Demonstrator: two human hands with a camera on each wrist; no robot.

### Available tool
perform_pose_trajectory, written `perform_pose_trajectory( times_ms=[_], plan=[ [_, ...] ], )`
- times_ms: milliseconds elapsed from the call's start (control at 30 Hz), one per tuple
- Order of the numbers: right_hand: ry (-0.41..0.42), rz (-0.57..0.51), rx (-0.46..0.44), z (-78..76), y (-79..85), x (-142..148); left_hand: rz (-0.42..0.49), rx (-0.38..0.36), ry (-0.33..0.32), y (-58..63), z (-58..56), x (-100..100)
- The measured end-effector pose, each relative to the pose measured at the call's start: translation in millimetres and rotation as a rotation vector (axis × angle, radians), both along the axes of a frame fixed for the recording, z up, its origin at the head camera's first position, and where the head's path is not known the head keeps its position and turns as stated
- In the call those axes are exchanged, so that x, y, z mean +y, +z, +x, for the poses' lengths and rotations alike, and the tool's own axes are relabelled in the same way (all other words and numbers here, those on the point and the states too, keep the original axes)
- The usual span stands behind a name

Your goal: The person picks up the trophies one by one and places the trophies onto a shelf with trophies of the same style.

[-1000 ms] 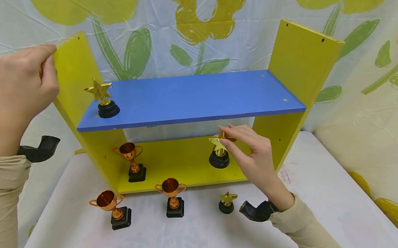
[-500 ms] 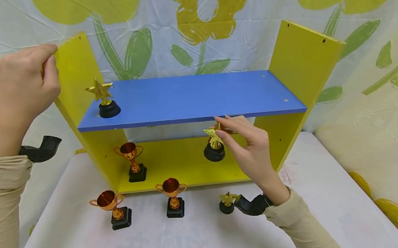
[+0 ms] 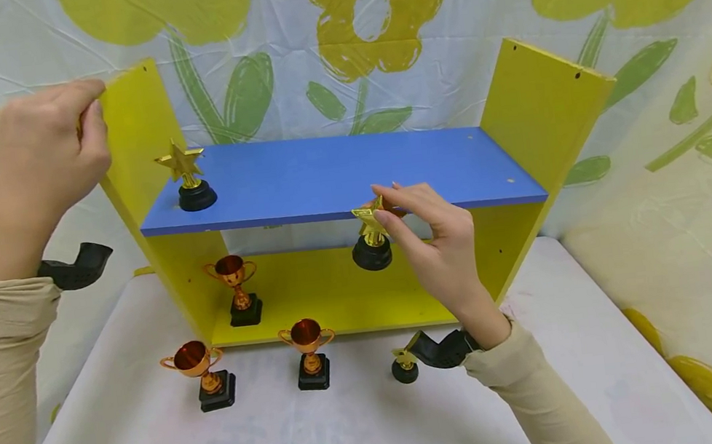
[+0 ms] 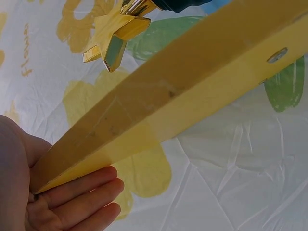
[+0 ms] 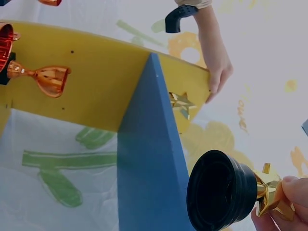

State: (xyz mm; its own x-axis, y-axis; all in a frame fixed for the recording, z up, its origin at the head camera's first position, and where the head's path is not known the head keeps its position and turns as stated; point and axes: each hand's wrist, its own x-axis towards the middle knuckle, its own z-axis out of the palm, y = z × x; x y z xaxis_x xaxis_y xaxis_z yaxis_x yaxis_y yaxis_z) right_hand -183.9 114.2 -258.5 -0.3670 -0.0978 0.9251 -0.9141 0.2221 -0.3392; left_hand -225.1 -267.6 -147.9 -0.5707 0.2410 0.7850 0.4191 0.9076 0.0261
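My right hand (image 3: 440, 242) pinches a gold star trophy (image 3: 371, 238) by its star, black round base hanging down, just in front of the blue shelf's edge. In the right wrist view that black base (image 5: 221, 190) faces the camera beside the blue board (image 5: 149, 159). My left hand (image 3: 38, 148) holds the top corner of the yellow left side panel (image 3: 137, 130); in the left wrist view its fingers (image 4: 86, 197) lie along the panel's far side. Another star trophy (image 3: 186, 179) stands at the left end of the blue shelf (image 3: 337, 173).
A copper cup trophy (image 3: 238, 290) stands on the yellow lower shelf (image 3: 317, 285). On the white table (image 3: 289, 442) are two more cup trophies (image 3: 205, 375) and a small star trophy (image 3: 405, 366), partly covered by the black wrist mount (image 3: 443, 350). A yellow right panel (image 3: 547, 105) bounds the shelf.
My right hand has lifted the star trophy up and slightly left, from low before the lower shelf to the blue shelf's front edge. My left hand stays at the panel.
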Motion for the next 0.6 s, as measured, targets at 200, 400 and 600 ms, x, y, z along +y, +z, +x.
perform_pose_trajectory(
  times_ms=[200,400,600],
  plan=[
    [0.010,0.006,0.000,-2.6,8.2,-4.1,0.000,0.004,0.003,0.3,0.7,0.6],
    [0.010,0.059,0.021,-6.7,18.5,-8.0,-0.008,0.004,0.010,0.9,0.7,1.9],
    [-0.002,0.068,0.052,-12.3,28.9,-11.7,-0.006,-0.021,0.019,1.7,2.5,3.5]
  ],
)
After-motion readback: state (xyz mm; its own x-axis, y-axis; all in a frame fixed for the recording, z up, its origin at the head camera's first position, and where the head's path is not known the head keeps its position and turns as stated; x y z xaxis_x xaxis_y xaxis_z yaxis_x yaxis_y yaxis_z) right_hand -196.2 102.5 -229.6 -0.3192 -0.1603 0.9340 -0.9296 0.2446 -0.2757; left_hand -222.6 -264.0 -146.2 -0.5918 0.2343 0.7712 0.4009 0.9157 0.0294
